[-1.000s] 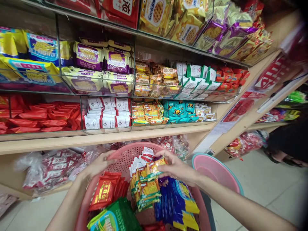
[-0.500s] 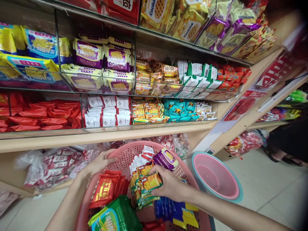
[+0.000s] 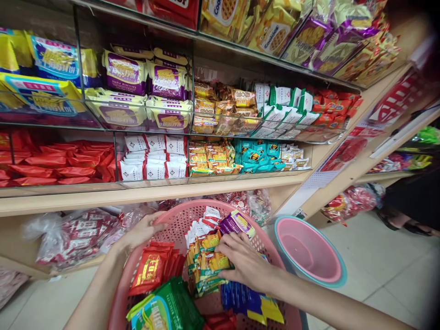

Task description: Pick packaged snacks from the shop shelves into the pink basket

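Note:
A pink perforated plastic basket holds packaged snacks in groups. My left hand grips its left rim, thumb inside and fingers over the edge. Inside, my right hand is curled round the right end of the orange-and-green snack packets, thumb at the lower side and fingers at the upper. Its outer fingers lie beside a purple soda biscuit packet. White-and-red packets sit behind. Red packets and a large green biscuit packet are at the left, blue-and-yellow packets at the right.
Shelves with clear dividers and several kinds of biscuits rise in front of me. Pink and blue-green basins stand right of the basket. Plastic bags of snacks lie under the shelf. A person's feet show at the far right.
My right hand's fingers have shifted slightly right and up, nearer the purple biscuit packet. My left hand stays on the rim.

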Motion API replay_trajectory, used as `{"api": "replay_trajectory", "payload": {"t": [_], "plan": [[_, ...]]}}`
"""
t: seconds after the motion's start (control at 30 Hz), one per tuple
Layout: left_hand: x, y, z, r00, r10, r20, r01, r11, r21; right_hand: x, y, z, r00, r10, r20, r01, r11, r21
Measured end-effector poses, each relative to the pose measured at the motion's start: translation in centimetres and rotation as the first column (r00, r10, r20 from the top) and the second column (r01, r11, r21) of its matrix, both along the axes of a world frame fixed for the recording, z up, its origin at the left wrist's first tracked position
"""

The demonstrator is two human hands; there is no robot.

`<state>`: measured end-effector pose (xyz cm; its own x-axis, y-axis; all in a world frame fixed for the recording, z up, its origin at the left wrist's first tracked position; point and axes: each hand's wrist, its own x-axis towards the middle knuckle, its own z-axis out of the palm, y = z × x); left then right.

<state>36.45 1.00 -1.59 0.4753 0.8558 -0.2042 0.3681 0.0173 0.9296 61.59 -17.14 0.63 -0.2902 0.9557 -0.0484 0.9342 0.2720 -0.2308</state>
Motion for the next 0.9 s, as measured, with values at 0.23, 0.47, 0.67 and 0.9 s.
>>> {"api": "replay_trajectory", "payload": {"t": [0.23,0.47,0.67,0.9], "plan": [[-0.05,0.12,-0.37,1.000,-0.009,0.028,0.010,0.999,-0.052,-0.13,0.03,0.01,0.998,0.054,-0.011,-0.054,0.999,-0.002],[-0.15,0.11,-0.36,1.000,-0.008,0.023,0.009,0.998,-0.061,0.01,-0.06,-0.02,0.998,0.047,0.029,-0.047,0.999,0.007],[-0.01,-0.08,-0.03,1.000,0.000,0.012,0.000,0.998,-0.063,0.20,-0.24,0.15,0.996,0.078,0.031,-0.078,0.997,-0.011],[-0.18,0.11,-0.27,1.000,0.023,0.011,-0.022,0.999,-0.047,0.30,0.05,-0.04,0.997,0.064,0.043,-0.065,0.998,0.018]]}}
